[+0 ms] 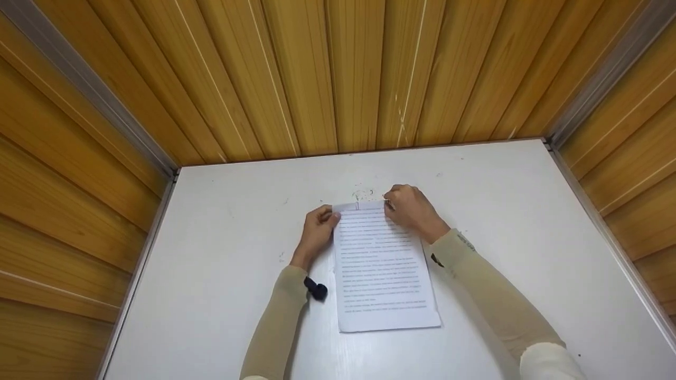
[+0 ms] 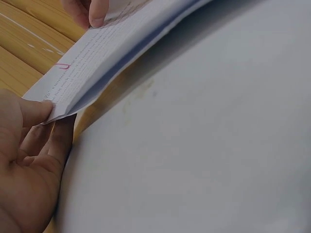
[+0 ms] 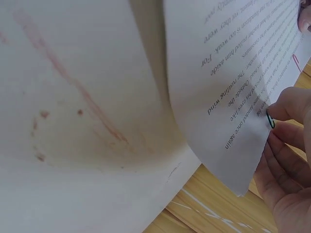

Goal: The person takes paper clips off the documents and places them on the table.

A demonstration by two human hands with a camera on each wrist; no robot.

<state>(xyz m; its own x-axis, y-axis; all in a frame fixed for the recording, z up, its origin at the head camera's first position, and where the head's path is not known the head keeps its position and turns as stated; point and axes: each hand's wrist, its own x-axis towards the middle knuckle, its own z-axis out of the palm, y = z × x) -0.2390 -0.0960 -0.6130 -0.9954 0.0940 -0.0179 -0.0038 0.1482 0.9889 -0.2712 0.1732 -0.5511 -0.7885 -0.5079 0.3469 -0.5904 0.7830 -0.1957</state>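
Over tabletop [image 1: 227, 295], white printed sheets [image 1: 381, 266], apparently bowed, red clip [image 2: 64, 66]

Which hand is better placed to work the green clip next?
Probably the right hand: it pinches the green clip at the top edge of the papers. The left hand holds their top-left corner, beyond the red clip, so it looks better suited to steadying.

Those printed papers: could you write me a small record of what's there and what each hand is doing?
Papers: stacked sheets, printed text on top
Left hand: grips their top-left corner in the head view
Right hand: pinches a green clip at their edge
Red clip: on their top edge, between the two hands
Table: white, with marks
Walls: wood-look panels
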